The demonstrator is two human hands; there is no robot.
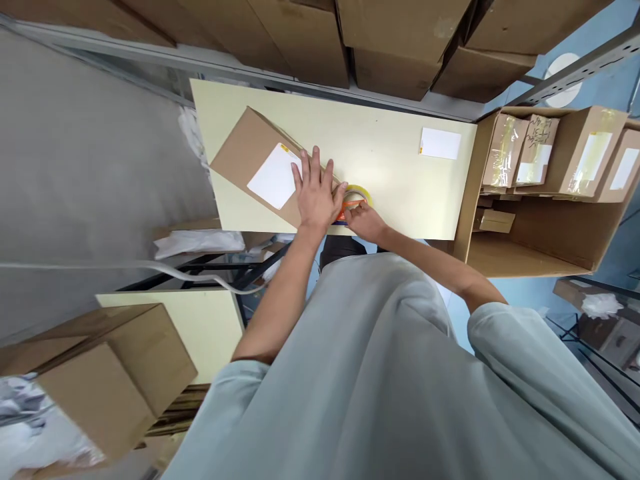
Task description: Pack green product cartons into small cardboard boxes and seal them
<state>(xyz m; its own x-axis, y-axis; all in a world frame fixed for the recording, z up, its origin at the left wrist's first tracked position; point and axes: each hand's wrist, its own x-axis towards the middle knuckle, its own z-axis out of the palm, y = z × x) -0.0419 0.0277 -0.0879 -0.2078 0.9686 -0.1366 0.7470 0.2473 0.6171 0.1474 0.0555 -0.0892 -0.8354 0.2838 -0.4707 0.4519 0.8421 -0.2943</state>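
Observation:
A brown cardboard box [235, 150] lies at an angle on the cream table, with a white label [274, 179] on its top. My left hand [318, 193] rests flat on the box's right part, fingers spread, partly over the label's edge. Close beside it, my right hand [367, 221] is closed around an orange tape dispenser [354, 204] holding a roll of yellowish tape [364, 192]. The dispenser is at the box's right end, near the table's front edge. My hands hide part of the dispenser and that end of the box.
A stack of white labels [440, 143] lies on the right of the table [400, 173]. Beyond it stands a large open carton [540, 257] with several taped boxes inside. Shelved cartons [300, 40] line the back. An open carton [115, 373] stands at lower left.

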